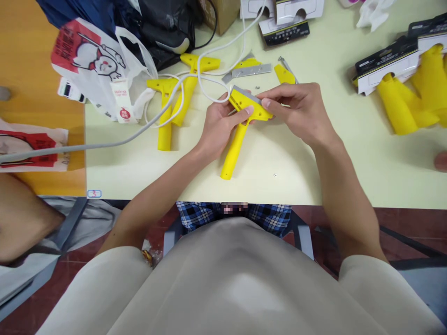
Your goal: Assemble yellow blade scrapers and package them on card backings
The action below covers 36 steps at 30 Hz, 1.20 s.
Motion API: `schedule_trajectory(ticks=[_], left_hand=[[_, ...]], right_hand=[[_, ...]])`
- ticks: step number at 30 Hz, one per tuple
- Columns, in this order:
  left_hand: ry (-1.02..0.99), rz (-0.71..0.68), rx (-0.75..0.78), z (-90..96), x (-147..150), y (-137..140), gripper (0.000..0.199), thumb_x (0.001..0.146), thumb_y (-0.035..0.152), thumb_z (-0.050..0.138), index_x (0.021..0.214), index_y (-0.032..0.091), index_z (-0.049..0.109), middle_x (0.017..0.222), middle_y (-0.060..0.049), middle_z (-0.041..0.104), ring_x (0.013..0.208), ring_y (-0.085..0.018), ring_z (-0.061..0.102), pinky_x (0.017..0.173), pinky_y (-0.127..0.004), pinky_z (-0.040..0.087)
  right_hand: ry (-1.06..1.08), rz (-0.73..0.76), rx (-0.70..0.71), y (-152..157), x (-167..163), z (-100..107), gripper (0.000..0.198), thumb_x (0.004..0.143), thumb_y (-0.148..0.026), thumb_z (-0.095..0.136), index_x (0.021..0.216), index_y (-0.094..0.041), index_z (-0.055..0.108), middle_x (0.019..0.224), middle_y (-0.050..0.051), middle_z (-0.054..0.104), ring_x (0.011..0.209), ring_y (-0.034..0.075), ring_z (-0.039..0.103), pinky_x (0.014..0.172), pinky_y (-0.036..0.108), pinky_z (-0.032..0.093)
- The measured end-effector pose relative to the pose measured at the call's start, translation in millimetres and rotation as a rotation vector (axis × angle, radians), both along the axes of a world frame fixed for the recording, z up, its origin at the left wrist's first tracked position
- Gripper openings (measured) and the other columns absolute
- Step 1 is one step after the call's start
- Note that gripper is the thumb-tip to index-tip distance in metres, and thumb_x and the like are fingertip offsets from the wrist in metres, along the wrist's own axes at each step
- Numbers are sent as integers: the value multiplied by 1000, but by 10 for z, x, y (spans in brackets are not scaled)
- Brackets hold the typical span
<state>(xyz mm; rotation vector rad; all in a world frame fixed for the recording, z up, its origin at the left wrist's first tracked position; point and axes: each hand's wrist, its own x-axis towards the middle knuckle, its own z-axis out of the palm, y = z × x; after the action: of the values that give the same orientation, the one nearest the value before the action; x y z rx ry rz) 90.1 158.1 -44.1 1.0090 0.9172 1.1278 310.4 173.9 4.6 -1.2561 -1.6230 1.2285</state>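
My left hand [220, 123] is closed round the head of a yellow scraper [234, 148], its thumb lying across the front. The scraper's handle slants down towards the table's near edge. A grey metal blade strip [245, 94] runs along the top of the head. My right hand [296, 111] pinches the right end of the head, where the strip ends; its fingertips are partly hidden behind. Past my hands lie a loose scraper head with a metal plate [252, 70] and a small yellow piece with a metal strip [285, 74]. A tiny screw or nut [275, 175] lies near the front edge.
Two yellow scrapers [165, 118] lie at the left beneath a white cable [122, 141]. A plastic bag [98, 60] and a black bag [162, 23] are behind them. Boxes [284, 32] stand at the back, yellow handles [398, 104] at the right. Another person's arm [28, 218] is at left.
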Motion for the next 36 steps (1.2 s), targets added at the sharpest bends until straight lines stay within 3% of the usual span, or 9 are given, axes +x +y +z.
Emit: schedule_trajectory(ticks=[11, 16, 19, 25, 31, 36], left_hand=[[-15, -42, -74, 56, -10, -5, 44, 94, 40, 97, 128, 24, 75, 135, -8, 85, 136, -31, 81, 110, -44, 73], [25, -63, -29, 16, -12, -2, 47, 97, 46, 93, 134, 24, 75, 130, -7, 83, 131, -30, 81, 112, -50, 72], [35, -58, -6, -14, -33, 11, 55, 98, 50, 93, 141, 27, 69, 125, -6, 81, 133, -33, 81, 114, -55, 71], [-62, -41, 34, -60, -37, 32, 91, 84, 62, 105, 152, 35, 52, 114, -3, 77, 118, -30, 82, 115, -58, 70], [-64, -27, 77, -138, -30, 56, 89, 83, 65, 106, 150, 36, 55, 109, -1, 76, 104, -25, 83, 105, -52, 74], [-7, -16, 103, -230, -57, 87, 86, 85, 70, 104, 149, 34, 60, 112, -2, 77, 109, -27, 85, 111, -56, 73]], right_hand=[[39, 48, 4, 33, 15, -120, 52, 91, -77, 93, 110, -29, 94, 120, 3, 86, 113, 20, 83, 109, 35, 74], [72, 19, -8, 1, -43, -118, 57, 82, -76, 102, 110, -28, 93, 116, 4, 85, 106, 19, 82, 100, 33, 75], [83, 10, 2, -14, -62, -96, 55, 82, -74, 103, 110, -28, 93, 113, 5, 85, 98, 17, 79, 94, 34, 74], [59, -7, 37, 12, -35, -95, 56, 87, -78, 97, 110, -27, 94, 112, 6, 84, 96, 16, 78, 90, 32, 70], [23, -7, 60, 19, -42, -112, 59, 89, -84, 91, 106, -27, 93, 110, 5, 84, 93, 14, 76, 85, 29, 69], [51, -11, 24, -30, -90, -91, 63, 85, -86, 93, 111, -28, 93, 118, 6, 84, 101, 16, 79, 92, 32, 74]])
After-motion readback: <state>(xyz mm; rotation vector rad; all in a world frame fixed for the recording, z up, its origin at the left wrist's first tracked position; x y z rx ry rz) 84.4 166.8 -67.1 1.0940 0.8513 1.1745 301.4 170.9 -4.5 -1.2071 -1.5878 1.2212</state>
